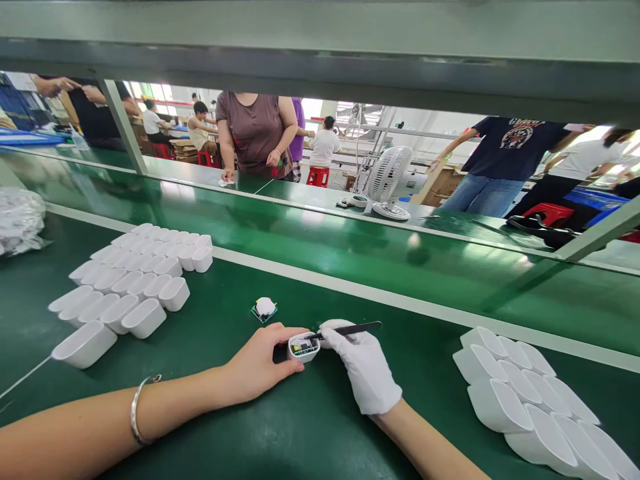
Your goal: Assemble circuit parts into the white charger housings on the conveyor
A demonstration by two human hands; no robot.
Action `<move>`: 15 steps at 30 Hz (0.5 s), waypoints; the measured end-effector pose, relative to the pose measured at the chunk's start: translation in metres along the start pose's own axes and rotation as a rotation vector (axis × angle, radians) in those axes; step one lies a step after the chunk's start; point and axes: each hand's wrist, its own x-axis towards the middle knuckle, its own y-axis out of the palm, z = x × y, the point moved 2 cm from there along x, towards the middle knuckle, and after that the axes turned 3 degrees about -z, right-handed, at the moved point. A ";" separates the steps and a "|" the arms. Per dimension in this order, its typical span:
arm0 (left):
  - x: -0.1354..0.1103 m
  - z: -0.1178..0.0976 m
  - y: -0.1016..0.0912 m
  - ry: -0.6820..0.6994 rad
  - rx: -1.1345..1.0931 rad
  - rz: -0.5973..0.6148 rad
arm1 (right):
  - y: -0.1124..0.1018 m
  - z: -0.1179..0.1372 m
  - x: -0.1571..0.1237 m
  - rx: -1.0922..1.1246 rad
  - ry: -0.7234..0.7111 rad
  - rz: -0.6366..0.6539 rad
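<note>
My bare left hand (257,365), with a silver bangle on the wrist, is closed around a small white plastic housing (303,347) that shows circuitry inside its open top. My right hand (364,369) wears a white glove and pinches a thin black tool (350,329) whose tip points into the housing. Both hands rest on the green bench (300,427). A small green circuit board with a white dome (265,308) lies just beyond my hands.
Rows of empty white housings (130,287) stand to the left; a leaning stack of several more (530,400) lies at the right. A crumpled plastic bag (17,220) sits far left. Across the green conveyor (350,247), people stand at work near a white desk fan (390,180).
</note>
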 end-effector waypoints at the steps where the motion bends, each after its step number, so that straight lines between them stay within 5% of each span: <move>1: 0.000 0.000 0.000 0.005 0.006 -0.002 | -0.001 -0.001 0.001 0.012 0.004 -0.011; 15: 0.001 -0.002 -0.002 0.070 0.042 0.030 | 0.005 0.002 -0.005 0.035 -0.036 -0.082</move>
